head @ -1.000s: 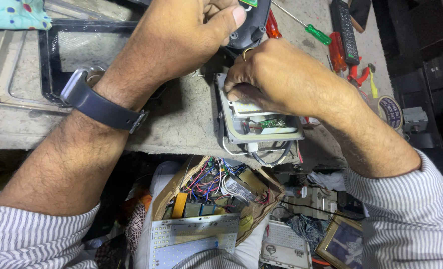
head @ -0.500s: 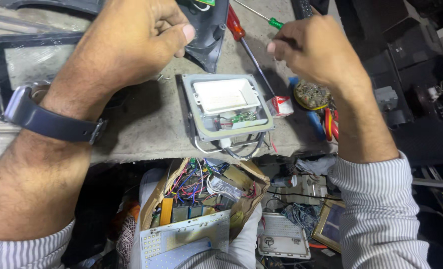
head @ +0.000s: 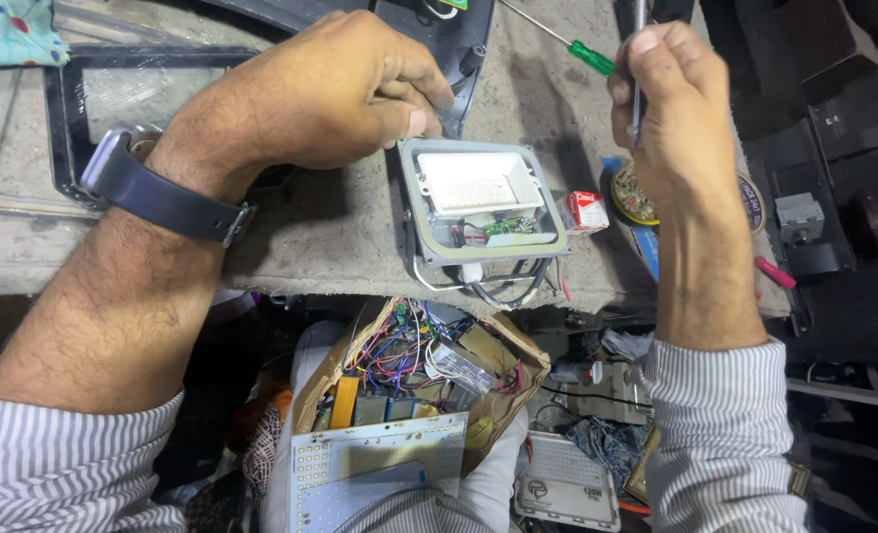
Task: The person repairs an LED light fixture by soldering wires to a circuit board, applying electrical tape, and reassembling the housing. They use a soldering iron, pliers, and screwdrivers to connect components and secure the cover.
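From the head camera we see our left hand [head: 335,94] with its fingers curled, pinching the top corner of a grey lamp box [head: 480,204]. The lamp box lies open on the counter [head: 311,247], between our two hands. Our right hand [head: 671,109] is up above the counter, its fingers pressed around a thin dark tool [head: 637,69]. A green screwdriver [head: 577,47] lies just beside it.

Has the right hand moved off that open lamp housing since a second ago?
Yes. The right hand has lifted away to the right of the lamp housing, gripping a thin tool.
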